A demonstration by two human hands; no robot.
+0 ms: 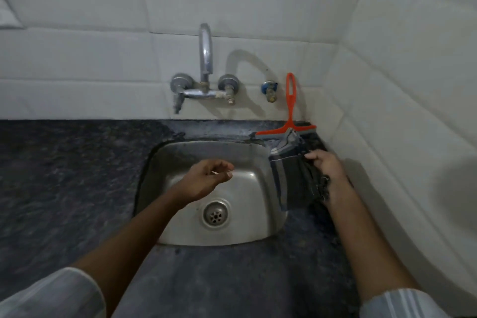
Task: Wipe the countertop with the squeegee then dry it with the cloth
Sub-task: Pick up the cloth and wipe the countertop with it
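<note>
Head view: at a steel sink (258, 230) set in a dark stone desk (64, 175), the right hand (326, 165) grips a dark cloth (291, 183) beside the basin while the left hand (206, 178) hovers loosely curled, holding nothing. An orange squeegee (289, 113) leans against the tiled wall, suggesting wiping is finished and drying remains. No writing is legible.

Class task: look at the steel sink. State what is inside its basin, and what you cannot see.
Inside the sink only a round drain shows. The left hand hovers above, covering part of the basin floor. The cloth, held by the right hand, hangs over the right rim, hiding it.
</note>
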